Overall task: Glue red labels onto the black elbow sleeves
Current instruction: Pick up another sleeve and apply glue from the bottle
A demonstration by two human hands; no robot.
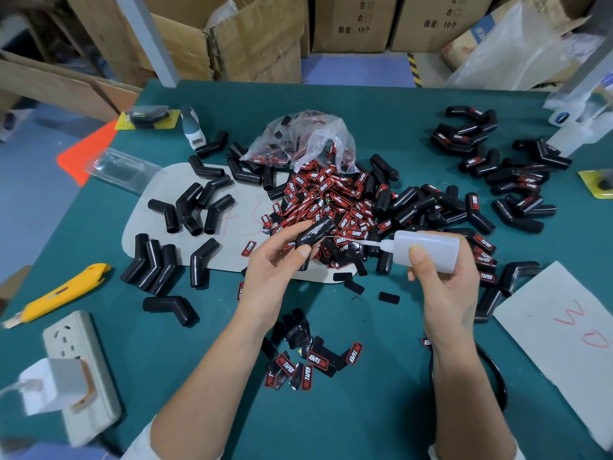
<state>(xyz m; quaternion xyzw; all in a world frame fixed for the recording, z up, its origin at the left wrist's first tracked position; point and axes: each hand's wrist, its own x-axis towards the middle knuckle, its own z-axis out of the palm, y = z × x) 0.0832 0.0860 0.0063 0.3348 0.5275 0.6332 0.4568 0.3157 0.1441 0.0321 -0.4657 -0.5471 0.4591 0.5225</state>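
Left hand: I see my left hand (282,257) with its fingers (303,251) curled round a black elbow sleeve (315,231), lifted just above the label pile (335,200) at mid-desk.
Right hand: my right hand (444,277) grips the glue bottle (428,250), laid sideways, its thin nozzle (368,243) aimed at the sleeve and very near it; whether they touch I cannot tell.
Risk, glue: I judge a hard squeeze would flood the sleeve and drip onto the loose labels beneath, sticking them together.
Risk, skin: the left thumb sits close under the nozzle's line, so glue could reach it.
Risk, aim: the sleeve is round and held at one end only; it may roll and the bead land off the label spot.
Left of desk (331,419): power strip (79,370) with a plugged charger, yellow utility knife (63,293), bare sleeves (185,210) on a grey mat.
Middle: plastic bag (298,137) spilling labels; a few more labels (311,363) between my forearms.
Right of desk: labelled sleeves (504,161) heaped, white sheet (564,336) with red marks.
In the way: nothing lies between nozzle and sleeve.
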